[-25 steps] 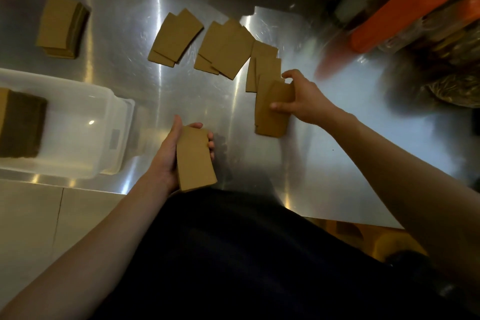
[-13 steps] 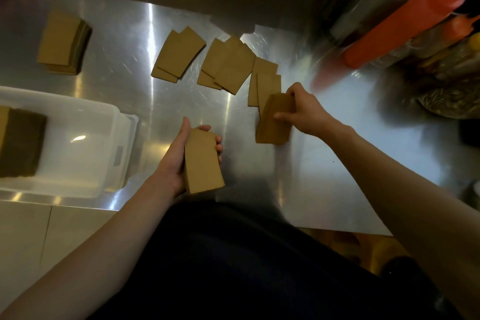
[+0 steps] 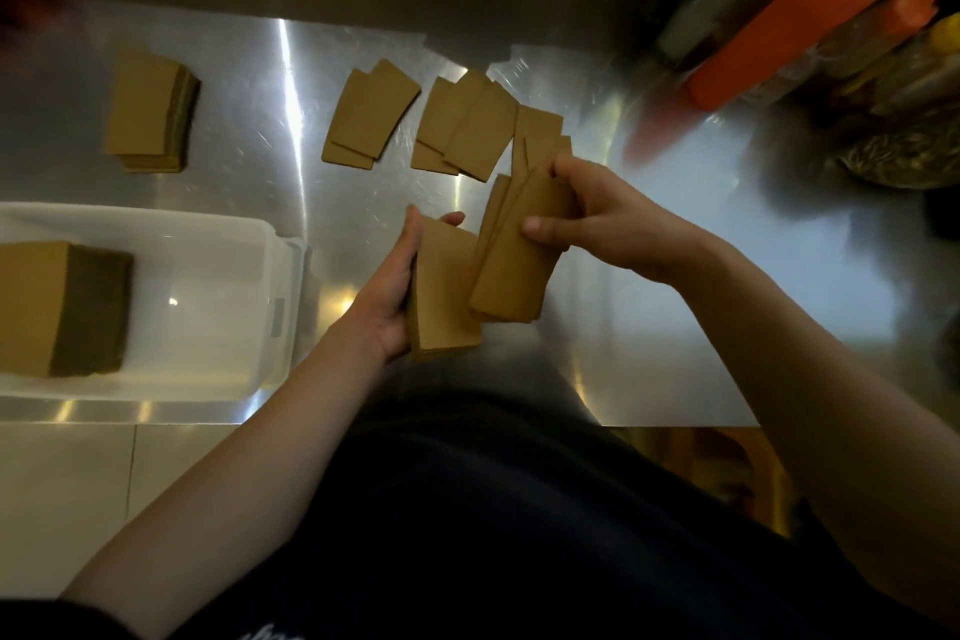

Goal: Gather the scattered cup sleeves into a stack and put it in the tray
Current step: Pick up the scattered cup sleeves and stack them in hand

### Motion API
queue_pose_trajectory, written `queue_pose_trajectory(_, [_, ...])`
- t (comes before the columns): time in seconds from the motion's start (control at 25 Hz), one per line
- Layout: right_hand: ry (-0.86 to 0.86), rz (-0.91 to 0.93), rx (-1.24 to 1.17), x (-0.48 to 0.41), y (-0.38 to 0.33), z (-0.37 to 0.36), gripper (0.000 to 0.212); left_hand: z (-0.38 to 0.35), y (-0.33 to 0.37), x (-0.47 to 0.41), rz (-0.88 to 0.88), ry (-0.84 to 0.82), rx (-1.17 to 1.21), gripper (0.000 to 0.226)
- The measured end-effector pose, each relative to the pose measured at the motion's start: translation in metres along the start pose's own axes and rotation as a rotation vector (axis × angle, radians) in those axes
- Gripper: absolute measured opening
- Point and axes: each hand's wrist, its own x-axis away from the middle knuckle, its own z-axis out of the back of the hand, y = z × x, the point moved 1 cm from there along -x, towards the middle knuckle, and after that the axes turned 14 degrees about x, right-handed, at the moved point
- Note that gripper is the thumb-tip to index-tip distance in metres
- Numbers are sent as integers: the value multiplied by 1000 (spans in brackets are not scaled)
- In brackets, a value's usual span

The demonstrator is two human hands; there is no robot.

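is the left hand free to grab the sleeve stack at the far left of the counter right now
Probably not: the left hand is already full, holding a stack of sleeves. The far-left stack itself lies unobstructed.

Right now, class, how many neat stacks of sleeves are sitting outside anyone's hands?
2: one stack on the counter's far left, one stack inside the tray. Its left edge is cut off, so more may be hidden.

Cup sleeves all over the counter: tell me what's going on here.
A person is gathering brown cardboard cup sleeves on a steel counter. The left hand holds a squared stack; the right hand brings a few picked-up sleeves over to it. Three loose clusters lie on the counter beyond the hands, and a neat pile sits far left. The white tray already holds one thick stack.
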Motion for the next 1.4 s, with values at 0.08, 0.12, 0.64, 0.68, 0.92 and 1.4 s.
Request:
queue_pose_trajectory(0.08, [-15, 4, 48, -1, -11, -15, 28, -3, 1, 2, 39, -33, -15, 78])
queue_pose_trajectory(0.12, [-10, 2, 85, -3, -16, -22, 31, -5, 2, 4, 61, -39, -27, 86])
queue_pose_trajectory(0.64, [205, 128, 565, -15, -18, -63, 53, -4, 2, 13, 72, -9, -124, 95])
queue_pose_trajectory(0.68, [207, 142, 547, -15, -18, -65, 54, -4, 0, 13, 50, -23, -113, 89])
queue_pose_trajectory(0.92, [379, 21, 411, -28, 10, -46, 55, 8, 5, 10, 1, -105, 48, 75])
queue_pose_trajectory(1.4, [152, -149, 1202, -115, 63, 18, 61, 24, 19, 10, -37, -88, 196, 69])
